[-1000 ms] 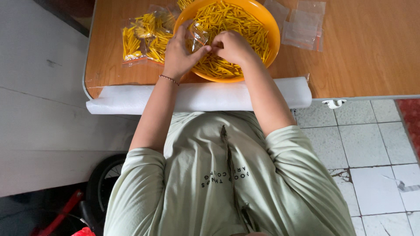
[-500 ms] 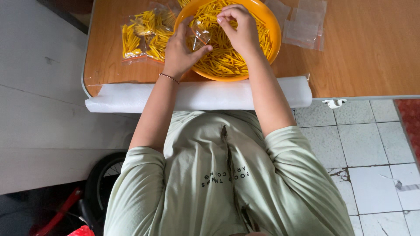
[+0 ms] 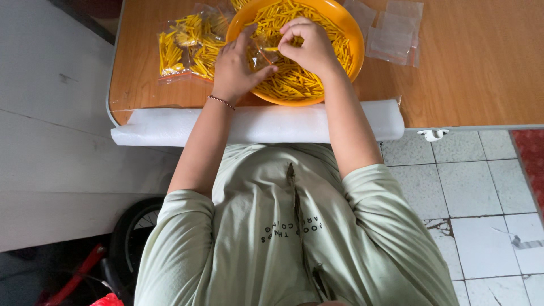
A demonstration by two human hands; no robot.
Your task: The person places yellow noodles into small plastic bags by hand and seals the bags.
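Two hands meet over an orange bowl [image 3: 351,54] heaped with thin yellow sticks [image 3: 294,85]. Bowl sits at the near edge of a wooden table [image 3: 470,85], close enough that both forearms can rest across the white foam roll [image 3: 170,127] padding the table's rim; the padding looks placed to spare the arms.

Left hand [image 3: 235,71] holds a small clear bag [image 3: 262,55] above the sticks, thumb pressed against its near side and fingers raised behind it, seemingly to keep the mouth open and facing the other hand. Bag is hard to make out against the yellow; how full it is cannot be told.

Right hand [image 3: 309,48] curled, fingertips bunched in a pinch on a few yellow sticks right at the bag's mouth. Working directly over the bowl means anything dropped would land back in the heap.

Left of the bowl, touching or nearly so: a cluster of filled bags [image 3: 184,45] with yellow sticks inside, laid flat. Right of the bowl, a loose stack of empty clear bags [image 3: 396,37]. Full ones on one side, empties on the other, each within reach of a hand.

Below the table edge: tiled floor [image 3: 481,187], part of a black wheel [image 3: 133,226] at lower left.
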